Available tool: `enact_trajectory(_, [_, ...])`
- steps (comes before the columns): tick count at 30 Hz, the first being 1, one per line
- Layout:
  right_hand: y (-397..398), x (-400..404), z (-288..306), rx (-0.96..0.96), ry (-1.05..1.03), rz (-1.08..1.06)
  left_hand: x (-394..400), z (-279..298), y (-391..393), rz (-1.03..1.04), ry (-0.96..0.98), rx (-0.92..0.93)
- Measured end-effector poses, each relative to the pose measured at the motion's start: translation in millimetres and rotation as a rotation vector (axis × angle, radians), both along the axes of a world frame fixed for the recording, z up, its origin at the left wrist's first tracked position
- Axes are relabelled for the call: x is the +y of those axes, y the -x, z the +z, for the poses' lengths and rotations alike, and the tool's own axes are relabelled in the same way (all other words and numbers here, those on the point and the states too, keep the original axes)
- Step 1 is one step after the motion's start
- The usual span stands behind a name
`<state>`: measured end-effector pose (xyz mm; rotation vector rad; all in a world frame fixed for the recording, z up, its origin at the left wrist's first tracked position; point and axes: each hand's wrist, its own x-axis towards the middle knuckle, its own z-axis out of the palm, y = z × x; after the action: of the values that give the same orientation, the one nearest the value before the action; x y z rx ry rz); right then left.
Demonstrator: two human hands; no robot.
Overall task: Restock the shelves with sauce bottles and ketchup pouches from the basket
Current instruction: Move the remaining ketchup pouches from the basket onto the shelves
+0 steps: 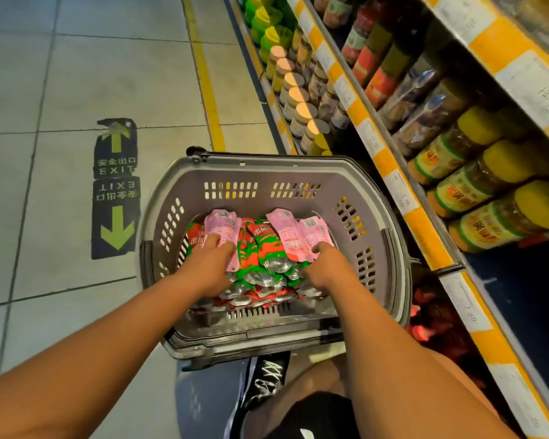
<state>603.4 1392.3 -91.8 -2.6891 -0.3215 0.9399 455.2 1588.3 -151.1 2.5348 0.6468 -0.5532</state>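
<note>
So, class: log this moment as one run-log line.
stage: picking from basket | left hand: grips pink pouch | right hand: grips pink pouch | shelves: jars only

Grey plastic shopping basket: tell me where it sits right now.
In the head view, the grey plastic shopping basket sits on the tiled floor, left of the yellow-edged shelves, right of the green-arrow exit sticker.

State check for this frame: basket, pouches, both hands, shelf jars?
Basket: on the floor beside the shelves, holding pouches.
Ketchup pouches: piled in the basket, none lifted out yet.
Left hand: in the basket, fingers on a pink pouch.
Right hand: in the basket, fingers on another pink pouch.
Yellow-lidded jars: stocked in rows.
</note>
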Motion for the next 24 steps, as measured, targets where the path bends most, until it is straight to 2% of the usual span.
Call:
enact_trajectory(11, [-14.5,26.1,-25.6,0.086,0.06,0.053,2.9,-5.6,-2.3,0.026,-0.066,-0.012])
enact_trajectory(20, [-28.4,38.1,-40.4,0.111,0.009,-0.072,3.0,6.1,-5.5,0.175,-0.09,-0.267])
enact_trajectory(24, [-33.9,42.1,-39.5,0.029,-0.016,-0.155,2.1,9.3,-6.4,0.205,-0.087,-0.36])
